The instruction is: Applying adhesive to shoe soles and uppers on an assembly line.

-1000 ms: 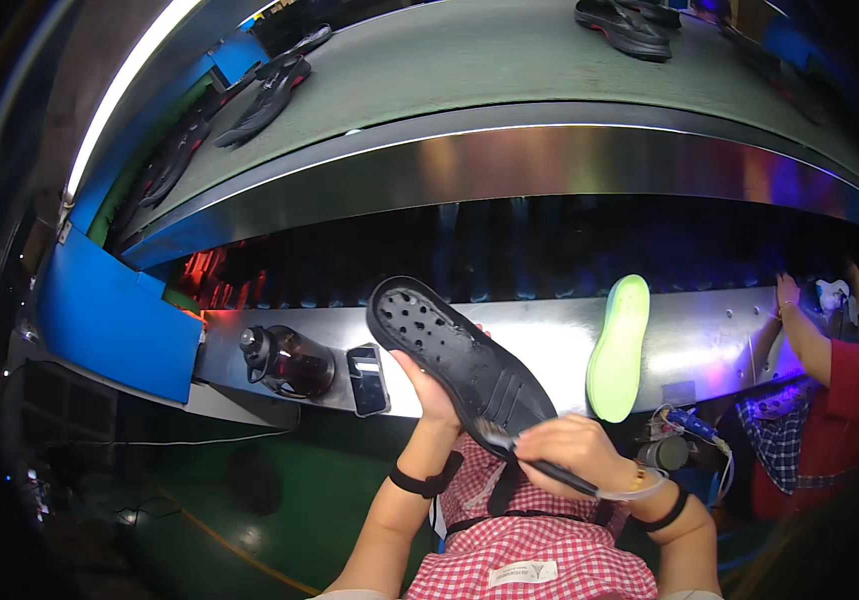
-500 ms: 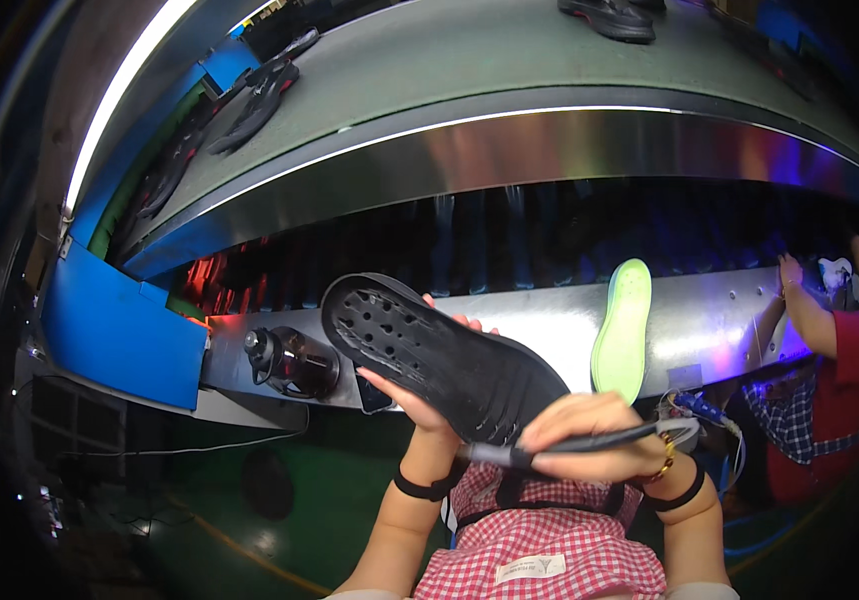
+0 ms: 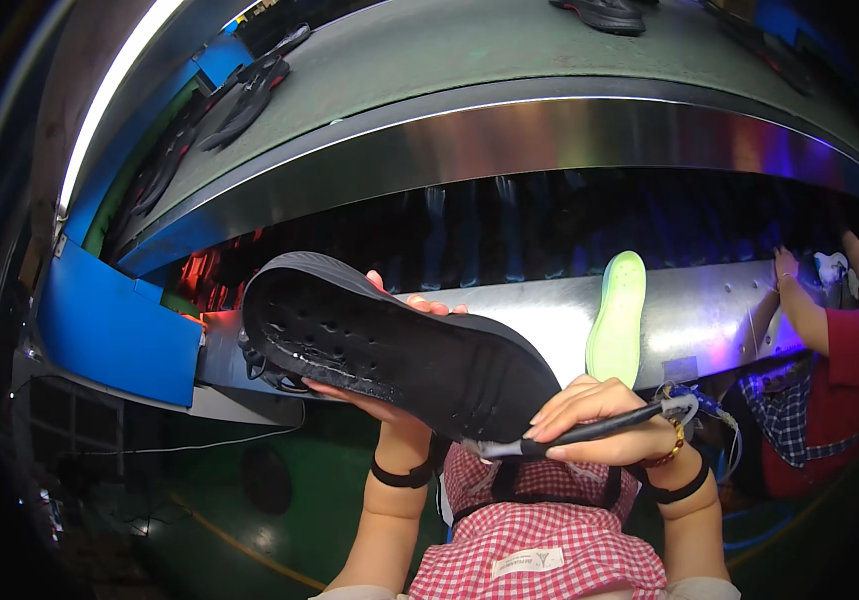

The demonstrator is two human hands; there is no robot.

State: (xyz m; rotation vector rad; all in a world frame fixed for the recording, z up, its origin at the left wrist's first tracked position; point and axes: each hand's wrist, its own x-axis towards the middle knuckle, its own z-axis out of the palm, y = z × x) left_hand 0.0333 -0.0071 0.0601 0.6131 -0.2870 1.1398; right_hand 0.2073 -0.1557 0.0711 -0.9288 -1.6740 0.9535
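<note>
My left hand grips a black shoe sole from underneath, thumb along its near edge and fingertips showing over the far edge. Small holes dot the heel end, which points left, and a whitish wet streak lies along the near side there. In my right hand is a brush with a black handle, held like a pen. Its pale bristles meet the near edge of the sole's right-hand end. Beyond my right hand, a light green insole-shaped piece lies on the metal ledge.
The metal ledge runs along a conveyor belt carrying black shoes and soles. A dark bottle is mostly behind the sole. At right, a co-worker in a red top reaches over the ledge. A blue panel stands left.
The sole has moved left and nearer to my view, now covering most of the bottle. My right hand has shifted slightly left and up, and the brush tip remains by the sole's near edge.
</note>
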